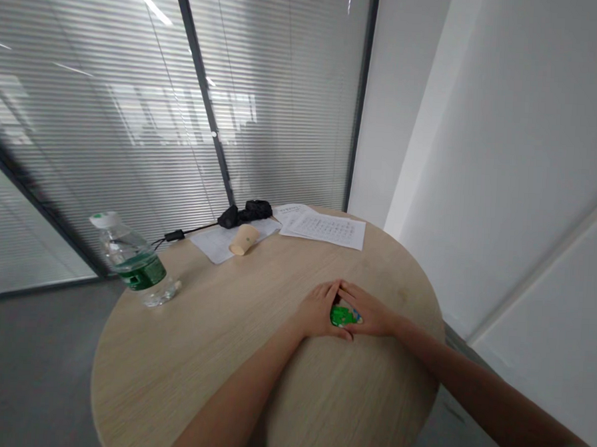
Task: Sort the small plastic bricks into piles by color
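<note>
Both of my hands rest together on the round wooden table (pixel 181 371), cupped around a small green object (pixel 342 315) with bits of other colour on it. My left hand (pixel 318 309) curls over its left side and my right hand (pixel 366 312) over its right side, fingertips meeting above it. Only a patch of the green object shows between the thumbs; what it is I cannot make out.
A clear water bottle (pixel 135 261) with a green label stands at the table's left. A paper cup (pixel 243 239) lies on its side on a sheet of paper, with printed sheets (pixel 328 228) and a black bundle with a cable (pixel 244 212) at the far edge. Glass walls with blinds stand behind.
</note>
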{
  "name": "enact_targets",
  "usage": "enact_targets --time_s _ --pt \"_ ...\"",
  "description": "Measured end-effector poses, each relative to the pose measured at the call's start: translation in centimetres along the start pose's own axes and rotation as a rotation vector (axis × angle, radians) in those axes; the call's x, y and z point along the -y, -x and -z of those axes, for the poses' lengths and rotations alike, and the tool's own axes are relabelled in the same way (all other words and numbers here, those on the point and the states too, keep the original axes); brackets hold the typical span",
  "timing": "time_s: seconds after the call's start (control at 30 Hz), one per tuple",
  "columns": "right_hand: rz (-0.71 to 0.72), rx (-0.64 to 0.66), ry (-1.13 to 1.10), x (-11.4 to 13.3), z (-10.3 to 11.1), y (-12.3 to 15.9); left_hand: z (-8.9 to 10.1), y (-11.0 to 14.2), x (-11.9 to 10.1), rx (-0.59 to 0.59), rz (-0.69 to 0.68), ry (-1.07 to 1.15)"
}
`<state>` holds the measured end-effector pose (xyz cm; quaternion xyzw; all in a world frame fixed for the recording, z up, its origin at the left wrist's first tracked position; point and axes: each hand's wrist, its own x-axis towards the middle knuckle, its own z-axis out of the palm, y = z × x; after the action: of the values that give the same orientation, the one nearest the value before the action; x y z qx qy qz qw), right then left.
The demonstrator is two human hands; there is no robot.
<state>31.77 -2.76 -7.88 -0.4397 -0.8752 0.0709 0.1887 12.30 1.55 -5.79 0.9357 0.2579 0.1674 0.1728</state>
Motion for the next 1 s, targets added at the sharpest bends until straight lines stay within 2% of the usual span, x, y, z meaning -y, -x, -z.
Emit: enact_targets --time_s 0.13,0.3,0.43,0.57,0.67,0.77,0.9,1.0 --pt "-0.03 -0.071 -0.037 1.5 -0.9 -1.1 0.4 1.0 0.1 -0.012 0.072 0.052" --pt "-0.126 -0.202 -0.107 4.1 -2.6 -2.9 0.9 3.6 0.8 -0.055 0.096 0.093" --pt "-0.219 -0.285 -0.202 7.0 -3.7 -5.5 1.6 6.2 1.5 -0.14 0.175 0.114" --pt "-0.218 -0.29 -0.382 9.5 -3.7 -7.5 2.6 9.2 2.1 -0.245 0.225 0.174" --pt "-0.19 -0.312 -0.363 10.0 -2.7 -6.7 3.6 11.1 2.3 -0.287 0.248 0.175" --pt "-0.087 -0.253 -0.163 9.5 -2.1 -3.6 4.2 11.9 2.4 -0.21 0.261 0.079" --pt "-0.087 -0.158 0.065 9.2 -3.4 -0.3 4.2 10.9 2.4 -0.04 0.207 -0.049" --pt "-0.15 -0.173 0.096 9.8 -4.9 -1.0 3.6 10.0 2.3 -0.025 0.16 0.003"
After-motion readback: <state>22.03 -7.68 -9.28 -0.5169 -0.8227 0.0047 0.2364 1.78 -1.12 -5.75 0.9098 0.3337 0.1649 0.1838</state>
